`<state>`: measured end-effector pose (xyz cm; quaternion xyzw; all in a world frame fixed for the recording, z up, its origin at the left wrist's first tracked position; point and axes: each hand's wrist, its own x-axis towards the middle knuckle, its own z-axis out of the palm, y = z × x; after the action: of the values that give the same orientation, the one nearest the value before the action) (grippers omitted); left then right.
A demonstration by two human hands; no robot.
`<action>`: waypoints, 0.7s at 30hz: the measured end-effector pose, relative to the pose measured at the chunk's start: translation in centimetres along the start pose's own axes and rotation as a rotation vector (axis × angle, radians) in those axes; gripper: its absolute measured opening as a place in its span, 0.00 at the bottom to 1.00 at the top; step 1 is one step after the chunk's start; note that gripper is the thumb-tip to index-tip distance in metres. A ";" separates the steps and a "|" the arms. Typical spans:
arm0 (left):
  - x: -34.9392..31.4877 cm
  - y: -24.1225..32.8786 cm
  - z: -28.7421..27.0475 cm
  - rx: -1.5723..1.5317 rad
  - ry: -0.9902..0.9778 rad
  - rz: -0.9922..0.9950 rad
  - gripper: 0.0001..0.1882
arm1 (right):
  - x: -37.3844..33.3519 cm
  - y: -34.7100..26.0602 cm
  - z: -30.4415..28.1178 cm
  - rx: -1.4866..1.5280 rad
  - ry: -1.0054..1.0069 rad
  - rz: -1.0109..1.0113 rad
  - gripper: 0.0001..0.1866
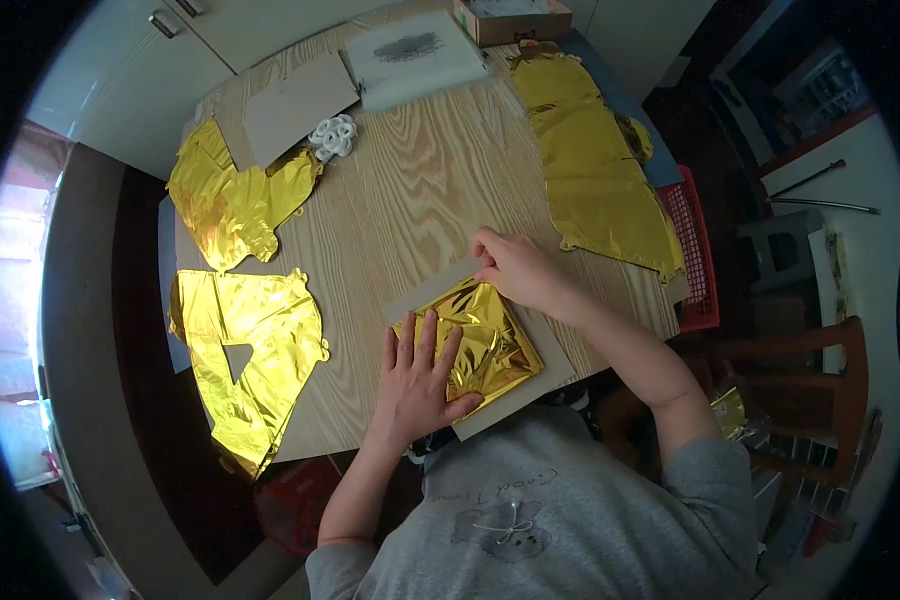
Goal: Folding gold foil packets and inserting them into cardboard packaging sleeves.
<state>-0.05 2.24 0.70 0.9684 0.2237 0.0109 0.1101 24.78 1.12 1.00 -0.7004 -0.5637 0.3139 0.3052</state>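
Note:
A folded gold foil balloon (495,345) lies on a grey cardboard sheet (553,338) at the table's near edge. My left hand (417,385) rests flat on the balloon's left side, fingers spread. At the balloon's far corner, my right hand (515,268) has its fingers closed in a pinch on the foil edge; the fingertips are partly hidden. Two more flat gold foil balloons lie to the left, one nearer (255,320) with a triangular opening and one farther (230,205). A long flat gold foil balloon (595,165) stretches along the right side of the table.
Beyond the left balloons are a grey card (300,105) and a bunch of white rings (332,137). A clear plastic bag (415,60) and a cardboard box (515,25) sit at the far edge. A red basket (692,250) and a wooden chair (840,400) stand at right.

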 end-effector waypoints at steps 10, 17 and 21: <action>0.0 0.1 0.0 -0.007 0.005 -0.005 0.46 | -1.5 1.0 0.9 0.114 0.122 -0.029 0.16; -0.2 -0.1 0.3 -0.003 0.005 -0.002 0.47 | -4.9 1.1 -0.4 0.264 -0.124 0.130 0.29; -0.3 -0.2 0.5 -0.005 0.015 0.002 0.48 | -7.1 -0.3 -1.0 0.472 -0.296 0.227 0.41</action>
<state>-0.38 2.16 0.22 0.9682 0.2235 0.0189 0.1110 24.21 -5.91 2.54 -0.6152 -0.4315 0.5672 0.3370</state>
